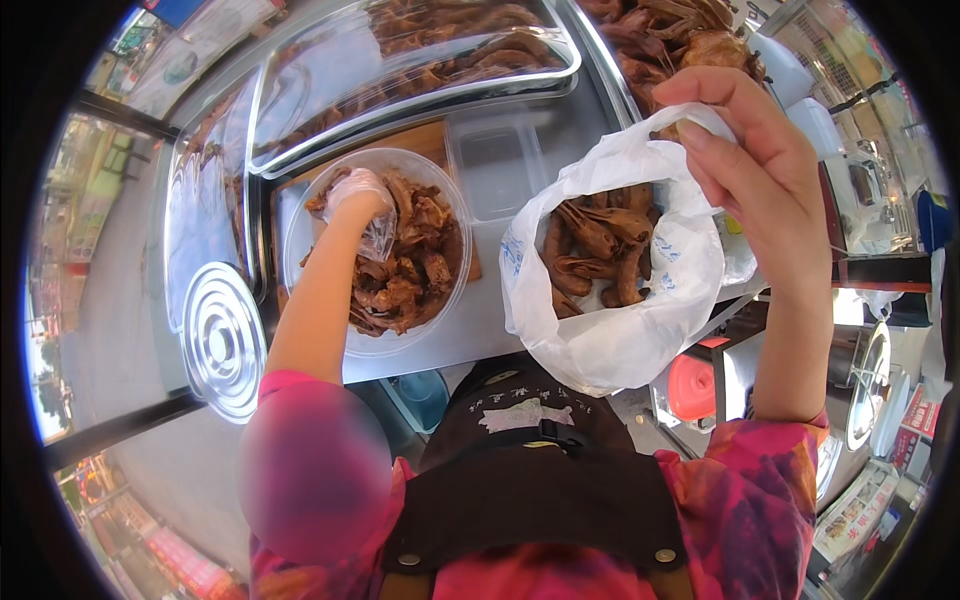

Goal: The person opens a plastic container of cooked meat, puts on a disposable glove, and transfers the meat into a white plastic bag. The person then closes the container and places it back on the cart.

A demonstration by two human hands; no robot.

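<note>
My left hand (358, 195), in a thin clear plastic glove, reaches into a round clear plastic tub (379, 343). Brown cooked meat pieces (412, 281) fill much of the tub and surround the fingers. The fingertips are hidden, so whether they grasp a piece does not show. With thumb and fingers, my bare right hand (769, 161) pinches the upper rim of a white plastic bag (615, 349). The bag gapes upward on the right and bears blue writing. Inside lie several brown cooked pieces (600, 236), some looking like duck heads and necks.
A clear rectangular container (496, 169) stands between tub and bag, beside a wooden board (420, 141). Behind are meat trays under a clear cover (315, 97). More cooked meat (664, 37) is heaped at back right. A round metal lid (220, 345) leans at left.
</note>
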